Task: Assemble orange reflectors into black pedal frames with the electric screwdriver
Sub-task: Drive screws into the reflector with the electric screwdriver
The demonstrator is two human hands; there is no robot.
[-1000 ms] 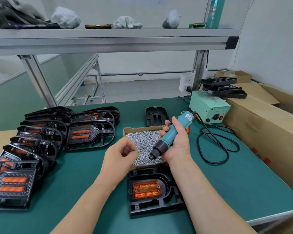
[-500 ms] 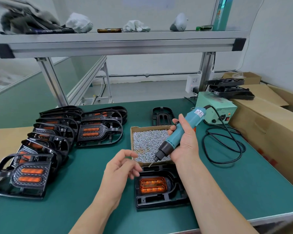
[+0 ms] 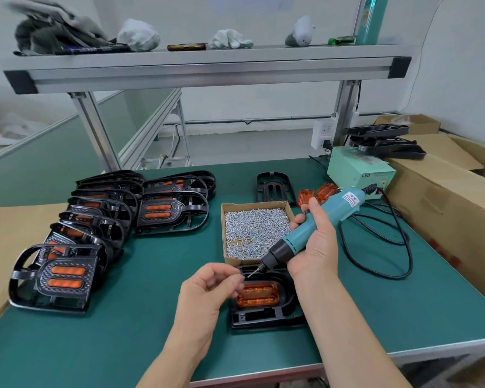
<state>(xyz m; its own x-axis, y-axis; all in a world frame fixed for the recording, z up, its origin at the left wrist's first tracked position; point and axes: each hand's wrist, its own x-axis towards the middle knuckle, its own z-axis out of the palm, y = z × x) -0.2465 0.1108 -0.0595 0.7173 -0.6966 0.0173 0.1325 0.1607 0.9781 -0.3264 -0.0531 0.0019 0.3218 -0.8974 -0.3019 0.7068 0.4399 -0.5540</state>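
One black pedal frame, one orange reflector seated in it, lies on the worktop before one screw box. Step, as judged: loading a screw. The left hand grip pinches one screw near the bit; the right hand grip wraps the electric screwdriver. Next, the bit must meet the screw head squarely. Behind lie one bare frame and two loose reflectors.

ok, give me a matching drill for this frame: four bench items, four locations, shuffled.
1. electric screwdriver
2. finished pedals
3. loose orange reflectors
4. screw box

A. left part of the green mat, in rows
B. just beyond the pedal frame in work
C. gripped by the right hand
D. beyond the screw box, beside the green power unit

Pairs: 1-C, 2-A, 3-D, 4-B
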